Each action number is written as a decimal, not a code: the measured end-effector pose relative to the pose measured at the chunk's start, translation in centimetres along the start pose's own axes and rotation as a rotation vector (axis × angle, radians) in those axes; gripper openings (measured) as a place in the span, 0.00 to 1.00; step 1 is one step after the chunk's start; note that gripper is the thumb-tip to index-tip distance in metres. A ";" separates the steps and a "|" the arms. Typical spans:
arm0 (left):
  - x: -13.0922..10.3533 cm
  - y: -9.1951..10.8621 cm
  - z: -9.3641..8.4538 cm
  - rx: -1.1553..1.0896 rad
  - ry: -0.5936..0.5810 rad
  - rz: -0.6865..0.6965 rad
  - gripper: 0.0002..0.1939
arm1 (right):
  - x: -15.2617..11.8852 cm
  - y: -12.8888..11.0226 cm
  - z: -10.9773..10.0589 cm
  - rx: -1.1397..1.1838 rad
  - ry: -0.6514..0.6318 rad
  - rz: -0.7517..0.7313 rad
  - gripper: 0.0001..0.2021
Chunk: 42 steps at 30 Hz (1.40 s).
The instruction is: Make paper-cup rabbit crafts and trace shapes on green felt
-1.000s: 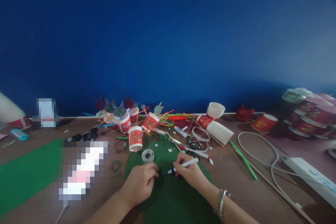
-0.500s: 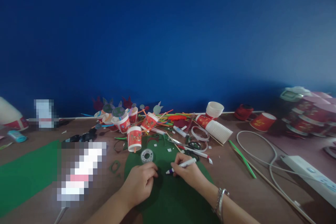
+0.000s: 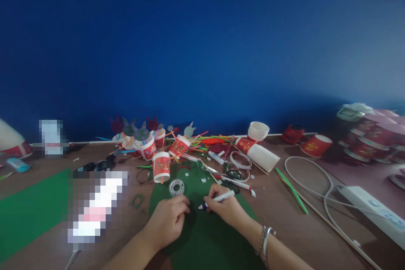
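Between the fingers of my right hand (image 3: 221, 204) is a white marker (image 3: 225, 196), its dark purple tip pointing left and down over a green sheet (image 3: 209, 240). My left hand (image 3: 169, 219) rests on the sheet's left part, fingers curled in; whether they hold something small is hidden. A dark patch lies on the green just right of those fingers. Directly beyond my left hand sits a roll of tape (image 3: 176, 187). Scissors (image 3: 221, 173) and a red-and-white pen (image 3: 237, 183) lie past my right hand.
Red paper cups (image 3: 161, 167) with straws and paper shapes stand back left. A stack of white cups (image 3: 264, 158) lies back right. Further right are a cable, a power strip (image 3: 375, 209) and piled red cups (image 3: 379, 135). Another green sheet (image 3: 34, 211) lies left.
The whole view has shifted very slightly. Both hands keep nearly the same pose, and the marker is still in my right hand.
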State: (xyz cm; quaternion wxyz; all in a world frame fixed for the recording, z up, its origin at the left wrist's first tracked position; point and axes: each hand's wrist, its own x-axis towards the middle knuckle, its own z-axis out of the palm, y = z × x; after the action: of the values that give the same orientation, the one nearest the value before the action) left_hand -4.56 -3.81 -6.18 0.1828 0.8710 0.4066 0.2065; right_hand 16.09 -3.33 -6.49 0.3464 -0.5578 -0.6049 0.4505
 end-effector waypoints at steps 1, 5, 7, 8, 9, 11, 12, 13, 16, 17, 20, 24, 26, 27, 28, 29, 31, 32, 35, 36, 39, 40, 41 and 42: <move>0.0 -0.1 0.1 -0.006 0.007 0.001 0.18 | 0.0 0.0 0.0 0.001 0.000 0.000 0.10; -0.1 -0.3 0.3 -0.030 0.026 0.001 0.18 | 0.0 -0.1 0.1 -0.009 0.006 0.007 0.09; -0.1 -0.3 0.3 -0.035 0.026 -0.001 0.18 | 0.1 -0.2 0.1 -0.008 0.010 0.005 0.09; -0.1 -0.4 0.3 -0.036 0.025 -0.002 0.18 | 0.1 -0.3 0.1 -0.005 0.011 0.002 0.09; -0.1 -0.4 0.3 -0.037 0.023 -0.003 0.18 | 0.1 -0.4 0.1 -0.001 0.012 0.002 0.09; -0.1 -0.3 0.3 -0.037 0.020 -0.002 0.18 | 0.1 -0.5 0.1 0.001 0.009 0.003 0.09; -0.1 -0.3 0.2 -0.036 0.019 -0.001 0.18 | 0.0 -0.5 0.1 -0.003 0.008 0.003 0.08; -0.1 -0.3 0.2 -0.036 0.018 0.000 0.18 | 0.0 -0.6 0.1 -0.007 0.009 0.004 0.08; -0.1 -0.3 0.2 -0.035 0.017 -0.005 0.18 | 0.1 -0.6 0.1 -0.021 0.020 0.002 0.08; -0.1 -0.4 0.2 -0.036 0.017 -0.006 0.18 | 0.1 -0.6 0.1 -0.025 0.025 0.000 0.08; 0.0 -0.3 0.3 -0.036 0.018 -0.008 0.18 | 0.3 -0.4 0.1 -0.033 0.034 -0.005 0.08; -0.1 -0.3 0.4 -0.037 0.017 -0.007 0.18 | 0.5 -0.2 0.2 -0.024 0.052 -0.003 0.08; -0.1 -0.4 0.4 -0.037 0.022 -0.007 0.18 | 0.5 -0.1 0.2 -0.019 0.059 0.002 0.08; -0.2 -0.4 0.4 -0.036 0.024 -0.007 0.18 | 0.5 -0.1 0.2 -0.018 0.063 0.006 0.08; -0.2 -0.4 0.4 -0.035 0.025 -0.008 0.18 | 0.5 -0.1 0.3 -0.020 0.068 0.007 0.08; -0.2 -0.5 0.4 -0.035 0.025 -0.008 0.18 | 0.6 0.0 0.3 -0.025 0.073 0.005 0.08; -0.2 -0.5 0.3 -0.040 0.022 -0.005 0.18 | 0.6 0.2 0.3 -0.043 0.090 -0.009 0.08; -0.1 -0.5 0.3 -0.044 0.022 -0.004 0.18 | 0.7 0.3 0.3 -0.052 0.098 -0.018 0.08; -0.1 -0.4 0.2 -0.044 0.022 -0.009 0.18 | 0.8 0.6 0.4 -0.068 0.111 -0.041 0.07; -0.1 -0.4 0.2 -0.042 0.022 -0.012 0.18 | 0.8 0.6 0.4 -0.074 0.114 -0.048 0.07; -0.1 -0.3 0.3 -0.039 0.024 -0.009 0.18 | 0.8 0.6 0.4 -0.089 0.119 -0.049 0.07; -0.2 -0.3 0.3 -0.039 0.025 -0.007 0.18 | 0.8 0.6 0.4 -0.091 0.120 -0.045 0.07; -0.2 -0.3 0.3 -0.039 0.024 -0.006 0.18 | 0.8 0.6 0.4 -0.091 0.118 -0.040 0.07; -0.2 -0.3 0.3 -0.038 0.023 -0.006 0.18 | 0.7 0.6 0.4 -0.090 0.116 -0.037 0.07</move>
State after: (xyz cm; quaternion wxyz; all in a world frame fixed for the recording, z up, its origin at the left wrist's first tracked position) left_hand -4.71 -3.80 -6.61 0.1954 0.8636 0.4073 0.2239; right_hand 15.86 -2.66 -7.20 0.3638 -0.5867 -0.6135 0.3834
